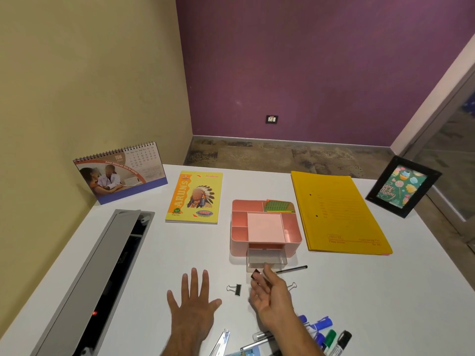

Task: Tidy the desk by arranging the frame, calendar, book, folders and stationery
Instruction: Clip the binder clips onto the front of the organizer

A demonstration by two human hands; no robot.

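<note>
White laminate desk point(257, 312), viewed from the head camera. At far left the calendar point(120, 173) stood upright by the wall, with the book point(194, 197) lying flat just to its right. The left hand point(192, 304) rested palm down on the desk, fingers straight and spread, holding nothing. Right of it lay a binder clip point(235, 289), and the right hand point(270, 294) pinched a small dark object point(256, 273), probably another clip, at its fingertips just in front of the clear drawer point(267, 260) pulled out of the pink organiser point(290, 227). A sound placement would carry the object over the drawer's front lip before release, the flat hand steadying the body. The drawer appeared empty; the organiser's far-right compartment held green and orange sticky notes point(279, 205), and its other compartments showed no contents. A pen point(293, 269) lay beside the drawer, and markers point(326, 332) lay near the desk's near edge. Further right lay the yellow folders point(336, 214), and the frame point(403, 186) stood at far right.
</note>
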